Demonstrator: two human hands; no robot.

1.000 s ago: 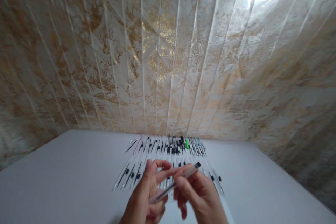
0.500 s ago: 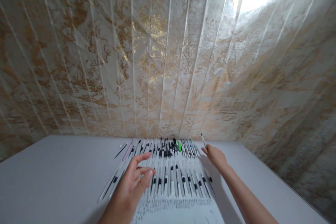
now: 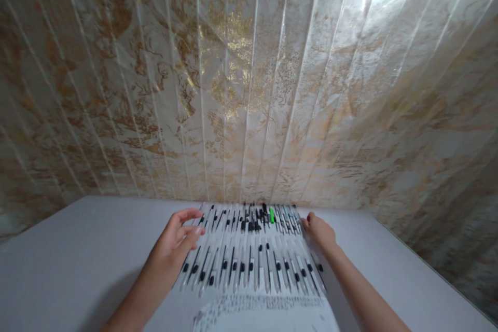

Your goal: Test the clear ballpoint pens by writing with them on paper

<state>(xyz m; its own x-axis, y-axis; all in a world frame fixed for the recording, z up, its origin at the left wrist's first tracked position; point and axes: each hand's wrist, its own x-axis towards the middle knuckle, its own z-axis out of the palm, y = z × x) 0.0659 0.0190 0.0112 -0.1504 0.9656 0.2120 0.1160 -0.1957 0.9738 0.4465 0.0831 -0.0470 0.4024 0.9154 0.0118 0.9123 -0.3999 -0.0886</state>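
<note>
Left hand [image 3: 179, 236] half-curled, right hand [image 3: 320, 232] outstretched

Head camera sits behind and above left hand [image 3: 179, 234] and right hand [image 3: 319, 231], facing forward and down along the forearms [image 3: 360, 282], far enough back for table [image 3: 78, 254] around them and patterned sheeting [image 3: 233, 88] rising beyond.

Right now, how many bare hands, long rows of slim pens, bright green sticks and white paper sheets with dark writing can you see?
Bare hands: 2, left hand and right hand
Slim pen rows: 2, back row and front row
Bright green stick: 1
White paper sheet with dark writing: 1
Total: 6. Single pens blur too much to count.
</note>
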